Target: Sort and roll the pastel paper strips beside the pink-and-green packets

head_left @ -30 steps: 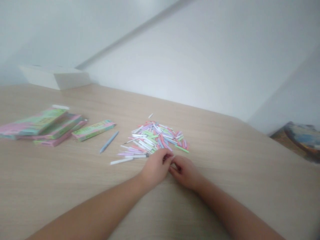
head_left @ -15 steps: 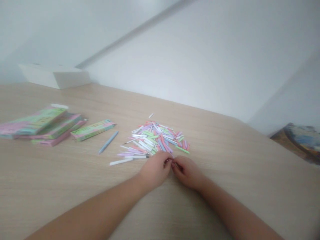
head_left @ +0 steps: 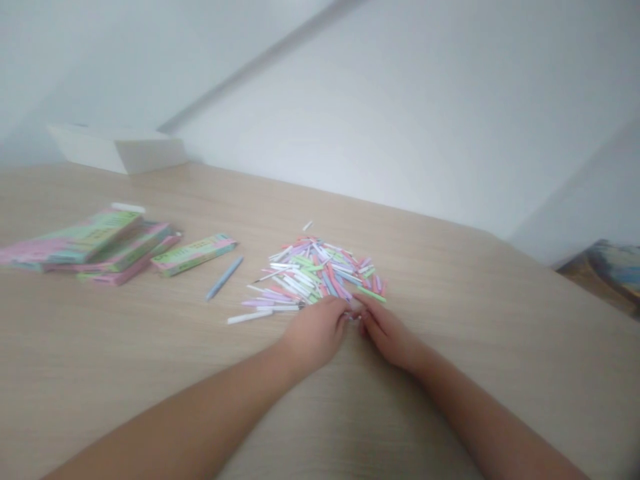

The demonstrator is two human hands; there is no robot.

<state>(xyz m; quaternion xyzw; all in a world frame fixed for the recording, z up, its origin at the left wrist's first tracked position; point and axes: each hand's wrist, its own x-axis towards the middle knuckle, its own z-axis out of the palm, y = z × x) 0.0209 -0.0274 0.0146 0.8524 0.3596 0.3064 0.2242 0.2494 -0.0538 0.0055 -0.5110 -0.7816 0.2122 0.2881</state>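
A heap of slim pastel sticks (head_left: 305,273), which look like pen parts, lies on the table in white, green, lilac and coral. At its near edge my left hand (head_left: 316,333) and my right hand (head_left: 390,331) meet, fingers closed and fingertips almost touching. Something small and pale shows between the fingertips, too blurred and covered to name. A white stick (head_left: 250,317) lies just left of my left hand. Farther left rests a blue-grey pen (head_left: 224,279), apart from the heap.
A pastel printed carton (head_left: 195,255) lies left of the pen. Several similar cartons (head_left: 107,233) are stacked beyond it. An off-white box (head_left: 150,156) stands at the back against the wall (head_left: 375,120). The wooden tabletop's edge (head_left: 530,267) slopes down on the right.
My fingertips have drawn slightly apart, and my right hand has shifted a little right. The whole view has moved slightly. The heap and cartons look unchanged.
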